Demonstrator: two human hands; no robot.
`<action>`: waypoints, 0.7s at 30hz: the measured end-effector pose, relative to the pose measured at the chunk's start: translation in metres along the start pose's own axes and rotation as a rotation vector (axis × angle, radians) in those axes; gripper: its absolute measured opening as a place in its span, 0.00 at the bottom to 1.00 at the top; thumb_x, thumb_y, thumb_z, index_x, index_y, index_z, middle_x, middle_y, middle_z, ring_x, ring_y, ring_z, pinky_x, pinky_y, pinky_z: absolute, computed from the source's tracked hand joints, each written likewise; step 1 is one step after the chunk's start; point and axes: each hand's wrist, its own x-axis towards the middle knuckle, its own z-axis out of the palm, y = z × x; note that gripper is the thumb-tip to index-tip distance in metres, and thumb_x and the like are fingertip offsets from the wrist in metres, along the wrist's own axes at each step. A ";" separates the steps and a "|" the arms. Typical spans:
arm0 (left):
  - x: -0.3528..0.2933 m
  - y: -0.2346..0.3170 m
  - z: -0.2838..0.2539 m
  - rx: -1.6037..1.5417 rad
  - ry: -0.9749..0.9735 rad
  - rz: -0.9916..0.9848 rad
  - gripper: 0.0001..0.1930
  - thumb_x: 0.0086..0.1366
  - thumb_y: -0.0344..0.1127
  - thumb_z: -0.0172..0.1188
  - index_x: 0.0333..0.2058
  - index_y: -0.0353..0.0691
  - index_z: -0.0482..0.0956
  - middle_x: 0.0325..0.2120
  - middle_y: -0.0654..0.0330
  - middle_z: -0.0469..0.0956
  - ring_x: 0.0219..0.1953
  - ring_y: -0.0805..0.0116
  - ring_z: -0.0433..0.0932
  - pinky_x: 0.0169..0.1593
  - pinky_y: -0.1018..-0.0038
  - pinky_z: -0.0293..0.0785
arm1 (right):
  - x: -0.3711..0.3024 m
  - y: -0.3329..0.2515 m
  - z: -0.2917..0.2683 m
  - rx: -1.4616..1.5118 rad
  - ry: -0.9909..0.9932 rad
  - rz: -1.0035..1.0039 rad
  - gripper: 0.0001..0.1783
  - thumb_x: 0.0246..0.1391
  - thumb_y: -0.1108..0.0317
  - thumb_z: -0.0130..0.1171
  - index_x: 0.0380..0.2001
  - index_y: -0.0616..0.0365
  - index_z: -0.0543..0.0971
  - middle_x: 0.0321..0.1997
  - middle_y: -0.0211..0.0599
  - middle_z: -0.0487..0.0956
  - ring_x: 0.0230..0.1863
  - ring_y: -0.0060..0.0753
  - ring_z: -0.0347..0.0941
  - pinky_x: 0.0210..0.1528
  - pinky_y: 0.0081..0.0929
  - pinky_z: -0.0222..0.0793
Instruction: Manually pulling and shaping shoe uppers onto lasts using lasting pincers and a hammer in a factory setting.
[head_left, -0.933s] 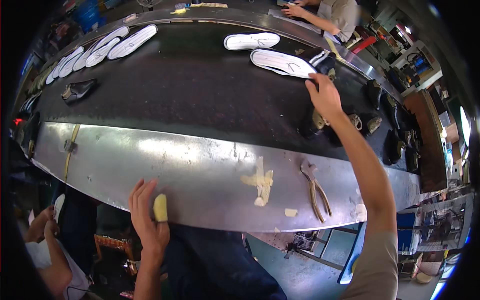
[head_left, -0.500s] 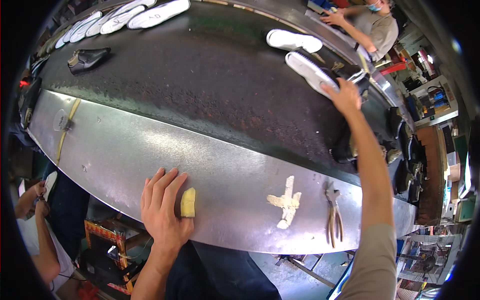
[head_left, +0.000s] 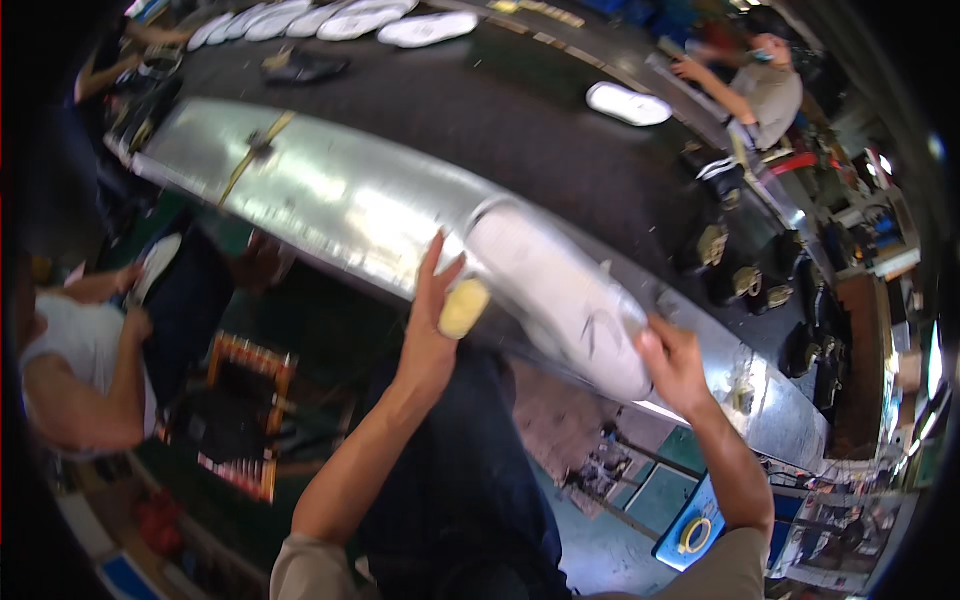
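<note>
A shoe (head_left: 555, 290) with its white sole turned up hangs above the metal ledge (head_left: 340, 195), blurred by motion. My right hand (head_left: 677, 368) grips the shoe at its near right end. Left of the shoe is my left hand (head_left: 432, 320), fingers reaching upward. It holds a small yellow block (head_left: 463, 308) at the thumb side; the material cannot be told. The left fingers are close to the shoe's side, and I cannot tell whether they touch it. The shoe covers part of the ledge.
Beyond the ledge runs a dark belt (head_left: 500, 130) with white-soled shoes (head_left: 428, 29) along its far side and one sole (head_left: 628, 104) at far right. Dark shoes (head_left: 745, 283) line the right. A co-worker (head_left: 768, 100) works across; another person (head_left: 85, 380) sits at left.
My right hand has brought a shoe from the belt to above the ledge. My left hand has lifted off the ledge with the yellow block. The view has shifted.
</note>
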 end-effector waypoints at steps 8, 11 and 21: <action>-0.131 -0.025 -0.045 0.151 0.003 -0.086 0.41 0.58 0.28 0.73 0.68 0.46 0.62 0.56 0.59 0.71 0.56 0.70 0.75 0.60 0.70 0.73 | -0.045 0.097 0.010 -0.723 0.309 0.051 0.29 0.68 0.48 0.56 0.62 0.58 0.75 0.58 0.56 0.76 0.59 0.53 0.73 0.60 0.45 0.66; -0.132 -0.048 -0.063 0.342 -0.068 -0.042 0.37 0.62 0.30 0.70 0.67 0.45 0.62 0.61 0.54 0.67 0.60 0.65 0.72 0.65 0.67 0.68 | -0.056 0.132 0.001 -0.695 0.338 0.132 0.29 0.68 0.48 0.56 0.62 0.59 0.74 0.54 0.53 0.76 0.55 0.53 0.73 0.58 0.45 0.68; -0.119 -0.048 -0.052 0.646 -0.081 0.078 0.24 0.67 0.35 0.62 0.61 0.45 0.72 0.59 0.54 0.71 0.61 0.57 0.72 0.64 0.66 0.66 | -0.118 -0.054 0.145 0.272 -0.110 0.179 0.27 0.53 0.61 0.74 0.52 0.58 0.75 0.42 0.36 0.80 0.39 0.29 0.80 0.42 0.30 0.75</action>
